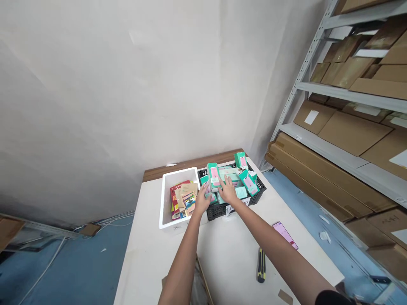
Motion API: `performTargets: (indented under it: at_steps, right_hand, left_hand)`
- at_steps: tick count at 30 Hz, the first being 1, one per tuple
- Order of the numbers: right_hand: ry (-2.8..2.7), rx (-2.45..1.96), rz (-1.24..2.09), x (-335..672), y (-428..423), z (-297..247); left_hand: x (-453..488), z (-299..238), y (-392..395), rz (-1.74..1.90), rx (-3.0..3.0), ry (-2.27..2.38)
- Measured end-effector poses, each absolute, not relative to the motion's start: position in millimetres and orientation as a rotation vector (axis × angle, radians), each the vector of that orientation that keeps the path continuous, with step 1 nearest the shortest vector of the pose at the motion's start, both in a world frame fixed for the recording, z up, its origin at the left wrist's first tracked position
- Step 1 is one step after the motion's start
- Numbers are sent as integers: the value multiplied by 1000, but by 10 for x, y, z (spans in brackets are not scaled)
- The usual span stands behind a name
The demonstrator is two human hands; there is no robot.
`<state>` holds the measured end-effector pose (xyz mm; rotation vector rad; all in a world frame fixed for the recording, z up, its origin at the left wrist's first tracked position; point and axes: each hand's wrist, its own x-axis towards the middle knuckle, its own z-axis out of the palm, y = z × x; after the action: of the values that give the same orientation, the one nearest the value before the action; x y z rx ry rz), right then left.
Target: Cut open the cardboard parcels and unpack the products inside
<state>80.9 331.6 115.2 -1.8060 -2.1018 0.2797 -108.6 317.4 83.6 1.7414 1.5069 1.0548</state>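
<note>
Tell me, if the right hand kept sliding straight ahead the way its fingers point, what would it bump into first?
Probably the heap of green boxes in the black basket: the right hand already rests among them, fingers aimed towards the wall, though depth is hard to judge.

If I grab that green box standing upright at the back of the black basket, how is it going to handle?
The green box looks like thin cardboard, so probably stiff but light and easy to dent. It stands tall and narrow on a loose pile in the black basket, so a nudge would likely tip it. The left hand and right hand rest beside it.
</note>
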Motion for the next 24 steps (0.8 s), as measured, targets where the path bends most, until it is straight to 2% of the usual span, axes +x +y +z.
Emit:
performTargets:
  at_steps: [5, 10, 14, 19, 21, 24]
  right_hand:
    - [-2069, -1525, 213, 824, 2505, 1031]
    - [-2075, -1284, 379, 718, 1644, 1002]
    - [-2157, -1123, 631, 470, 956, 807]
    - [-2497, -791, 980, 227, 91, 278]
    - [-2620, -862, 1023, 294, -143, 62]
    - [-2656, -1196, 1099, 550, -333, -184]
  left_hand:
    - [-1279, 888, 2194, 1174, 1828, 1515]
    - [-1366, 975, 1151, 1141, 1826, 1714]
    - [-1494, 674, 222, 921, 1670, 2010]
    - [-1490, 72, -897, 484, 1462, 2223]
    - [-1435, -97, -1190, 393, 1403, 2213]
    - [-1368, -213, -1403, 363, 1386, 2135]
